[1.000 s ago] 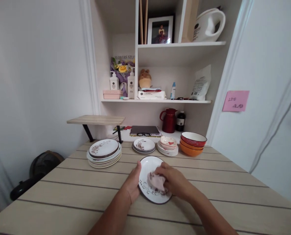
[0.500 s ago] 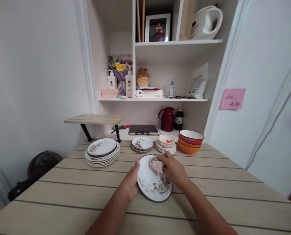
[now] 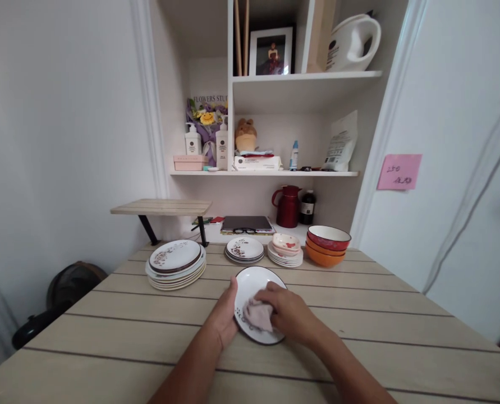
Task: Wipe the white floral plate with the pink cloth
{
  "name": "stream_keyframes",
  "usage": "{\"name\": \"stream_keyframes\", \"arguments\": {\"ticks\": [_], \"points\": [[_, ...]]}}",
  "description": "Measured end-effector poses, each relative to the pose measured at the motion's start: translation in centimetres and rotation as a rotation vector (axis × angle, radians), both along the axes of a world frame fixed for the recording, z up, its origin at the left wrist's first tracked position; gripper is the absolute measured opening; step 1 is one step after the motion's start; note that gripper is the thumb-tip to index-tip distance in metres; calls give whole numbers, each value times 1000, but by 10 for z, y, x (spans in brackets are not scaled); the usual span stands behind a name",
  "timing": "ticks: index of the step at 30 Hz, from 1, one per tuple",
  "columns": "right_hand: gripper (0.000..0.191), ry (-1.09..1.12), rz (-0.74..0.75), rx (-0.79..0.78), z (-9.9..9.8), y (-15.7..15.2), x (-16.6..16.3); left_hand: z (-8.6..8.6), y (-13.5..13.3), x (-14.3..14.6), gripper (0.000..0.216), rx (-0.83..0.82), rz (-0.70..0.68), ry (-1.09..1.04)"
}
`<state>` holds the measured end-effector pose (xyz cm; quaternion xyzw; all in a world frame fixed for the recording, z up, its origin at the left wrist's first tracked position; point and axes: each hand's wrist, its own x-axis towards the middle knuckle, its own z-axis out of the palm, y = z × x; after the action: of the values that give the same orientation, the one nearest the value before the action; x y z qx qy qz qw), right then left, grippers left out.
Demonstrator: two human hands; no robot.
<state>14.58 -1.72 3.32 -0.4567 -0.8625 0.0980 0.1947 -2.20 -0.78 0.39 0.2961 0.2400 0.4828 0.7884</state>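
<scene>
A white plate with a dark rim and a flower pattern is tilted up in front of me over the table. My left hand grips its left edge, thumb along the rim and the other fingers hidden behind it. In my right hand is a crumpled pale pink cloth, pressed on the lower middle of the plate's face. Cloth and hand cover most of the flower pattern.
On the wooden table, a tall plate stack stands left. Behind are small plates, pink-patterned dishes on white saucers, and stacked bowls. A low riser shelf stands back left; a red jug stands behind.
My right hand has moved the cloth down and left across the plate, from its upper part to its lower middle. My left hand keeps its hold on the edge.
</scene>
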Motion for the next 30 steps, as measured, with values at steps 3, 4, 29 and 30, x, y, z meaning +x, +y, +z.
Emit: {"name": "stream_keyframes", "arguments": {"ticks": [3, 4, 29, 30], "points": [[46, 57, -207, 56, -2, 11, -2, 0, 0, 1, 68, -7, 15, -10], [46, 65, -268, 67, -2, 15, 1, 0, 0, 1, 68, -3, 27, -14], [43, 2, -441, 152, 4, 25, -2, -6, 4, 1, 65, 8, 2, 36], [43, -15, -452, 131, 4, 25, 6, -5, 3, 1, 66, 3, 16, 47]]}}
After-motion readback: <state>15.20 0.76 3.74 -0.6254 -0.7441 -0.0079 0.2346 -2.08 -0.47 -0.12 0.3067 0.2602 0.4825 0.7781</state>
